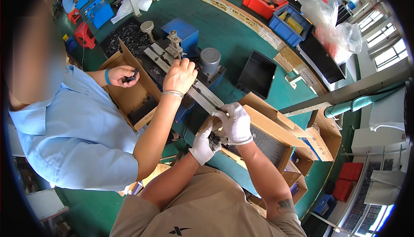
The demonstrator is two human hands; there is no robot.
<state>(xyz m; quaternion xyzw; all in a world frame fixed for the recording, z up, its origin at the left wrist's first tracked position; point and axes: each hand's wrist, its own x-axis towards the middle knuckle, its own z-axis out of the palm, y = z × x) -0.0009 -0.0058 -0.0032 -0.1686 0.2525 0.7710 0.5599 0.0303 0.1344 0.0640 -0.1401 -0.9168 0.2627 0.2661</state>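
My left hand (202,146), in a white glove, is closed around a small bunch of dark, thin parts (213,140). Just above it, my right hand (236,123), also gloved, has its fingers bent together at the near end of a metal rail (206,99). Whatever those fingertips pinch is hidden. Below my hands lies an open cardboard box (284,161) with rows of dark, thin pieces (269,144). To the left, a co-worker's right hand (180,76) rests over the bench fixture with the rail, while their other hand (122,76) holds black parts.
The co-worker in a blue shirt (86,138) sits close on my left. A cardboard box (129,99) stands before them. On the green bench are a black tray (256,74), a grey can (210,60) and a black bin of small parts (125,36). A post (306,105) crosses at right.
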